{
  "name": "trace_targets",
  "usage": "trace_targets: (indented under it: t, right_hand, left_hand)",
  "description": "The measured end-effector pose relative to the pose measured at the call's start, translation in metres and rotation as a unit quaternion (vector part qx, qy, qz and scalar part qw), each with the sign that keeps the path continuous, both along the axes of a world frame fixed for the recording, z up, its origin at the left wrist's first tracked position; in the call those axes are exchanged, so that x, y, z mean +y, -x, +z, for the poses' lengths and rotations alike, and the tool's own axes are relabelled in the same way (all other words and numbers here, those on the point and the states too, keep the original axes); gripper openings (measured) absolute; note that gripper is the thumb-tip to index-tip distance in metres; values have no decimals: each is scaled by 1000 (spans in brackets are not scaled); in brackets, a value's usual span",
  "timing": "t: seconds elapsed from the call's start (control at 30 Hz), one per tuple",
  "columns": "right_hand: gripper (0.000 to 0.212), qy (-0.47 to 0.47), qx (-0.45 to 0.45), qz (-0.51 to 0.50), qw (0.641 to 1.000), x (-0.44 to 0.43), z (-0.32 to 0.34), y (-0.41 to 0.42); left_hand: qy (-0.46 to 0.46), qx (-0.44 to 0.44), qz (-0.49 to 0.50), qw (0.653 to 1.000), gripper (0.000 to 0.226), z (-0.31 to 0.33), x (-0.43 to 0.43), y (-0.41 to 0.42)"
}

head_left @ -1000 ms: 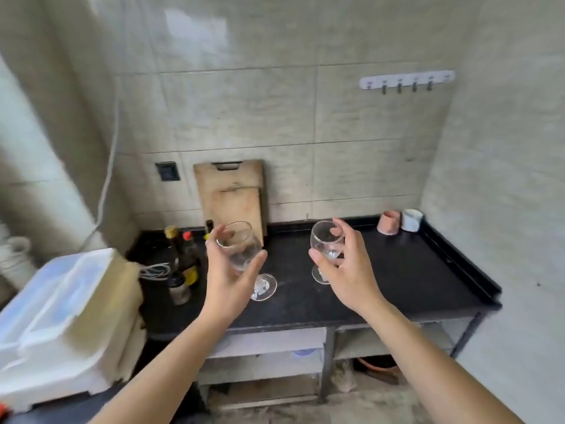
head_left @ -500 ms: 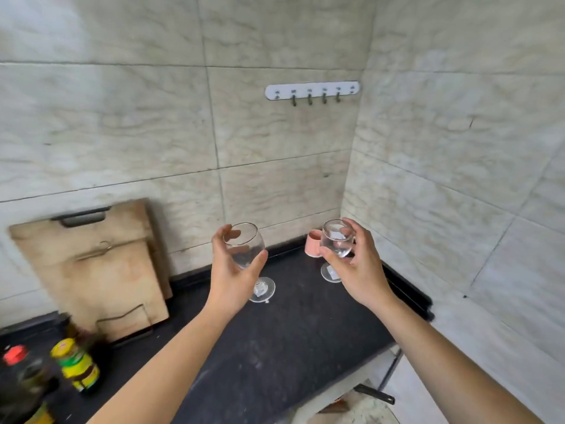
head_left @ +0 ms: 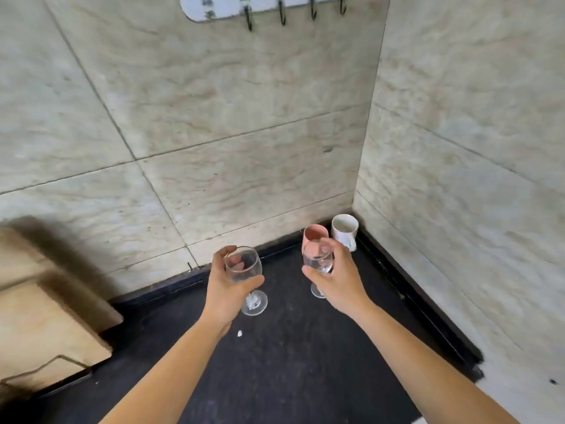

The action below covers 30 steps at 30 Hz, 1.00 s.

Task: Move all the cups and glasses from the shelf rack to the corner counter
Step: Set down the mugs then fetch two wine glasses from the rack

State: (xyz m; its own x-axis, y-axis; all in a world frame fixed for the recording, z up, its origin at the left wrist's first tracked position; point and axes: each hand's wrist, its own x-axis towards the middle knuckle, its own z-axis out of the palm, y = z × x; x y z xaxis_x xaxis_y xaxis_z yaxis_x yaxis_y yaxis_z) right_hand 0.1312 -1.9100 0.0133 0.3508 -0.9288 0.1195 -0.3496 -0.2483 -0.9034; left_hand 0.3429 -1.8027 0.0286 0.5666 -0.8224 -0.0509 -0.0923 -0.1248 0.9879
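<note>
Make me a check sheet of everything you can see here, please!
Surface: black stone counter, one small white crumb on it.
Job's things: two clear stemmed wine glasses, the left glass and the right glass, both carried; a pink cup and a white mug stand in the corner.
Clutter: wooden cutting boards lean on the wall at left.
Grippers: left hand grips the left glass by its bowl; right hand grips the right glass.
Cables: nothing seen.
Surroundings: beige tiled walls, white hook rail up high.
</note>
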Motion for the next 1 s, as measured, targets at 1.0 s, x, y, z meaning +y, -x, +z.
trace_targets:
  t: [1.0]
  right_hand:
    - [71, -93, 110, 51, 988, -191, -173, -126]
  left_hand:
    - [-114, -47, -48, 991, 76, -173, -186, -89]
